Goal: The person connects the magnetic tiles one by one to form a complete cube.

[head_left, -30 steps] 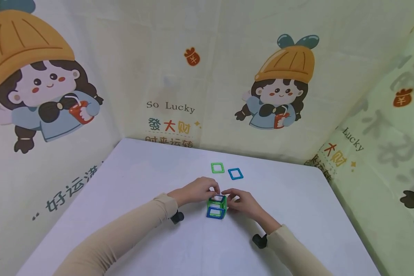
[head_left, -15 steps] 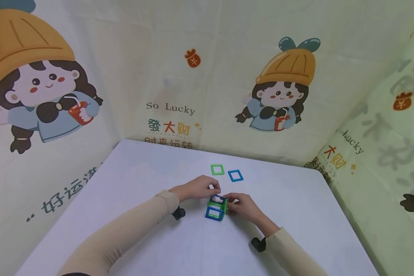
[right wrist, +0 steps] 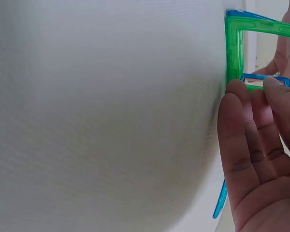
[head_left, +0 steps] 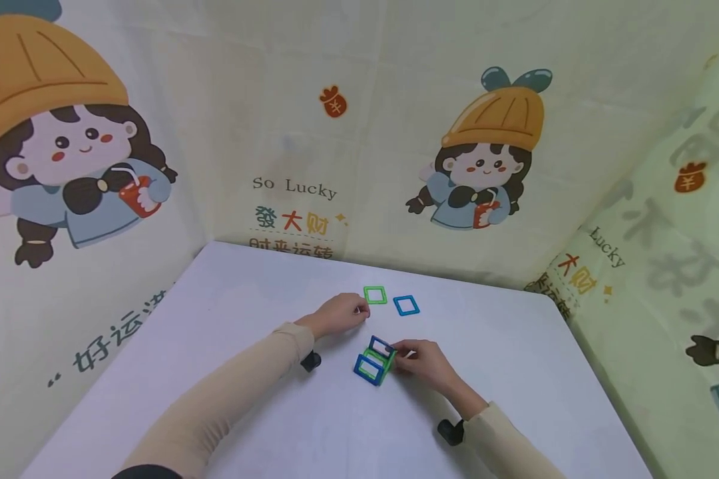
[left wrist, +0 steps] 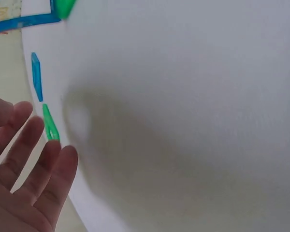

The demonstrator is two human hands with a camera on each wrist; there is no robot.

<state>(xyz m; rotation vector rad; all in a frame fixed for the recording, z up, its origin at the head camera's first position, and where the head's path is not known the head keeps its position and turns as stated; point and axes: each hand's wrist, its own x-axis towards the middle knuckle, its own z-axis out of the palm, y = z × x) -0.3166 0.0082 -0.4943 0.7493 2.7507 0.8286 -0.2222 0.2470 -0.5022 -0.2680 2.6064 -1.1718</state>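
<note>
Several blue and green square magnetic tiles form a small box-like structure on the table, with a blue tile (head_left: 367,379) at the front, another blue tile (head_left: 383,341) at the back and a green tile (right wrist: 234,53) upright on the right. My right hand (head_left: 422,359) pinches that green side between thumb and fingers. My left hand (head_left: 338,314) is off the structure, above the table, holding nothing, its fingers loosely bent in the left wrist view. Close to its fingertips lies a loose green tile (head_left: 366,295); right of that lies a loose blue tile (head_left: 397,307).
The white table (head_left: 263,412) ends at a printed cloth backdrop (head_left: 383,199) at the back and sides. A black wrist camera (head_left: 451,432) sits under the right wrist, another camera (head_left: 311,361) under the left.
My left hand has let go of the structure's back blue tile and moved away toward the loose green tile. The structure has turned slightly clockwise, with my right hand still on it.
</note>
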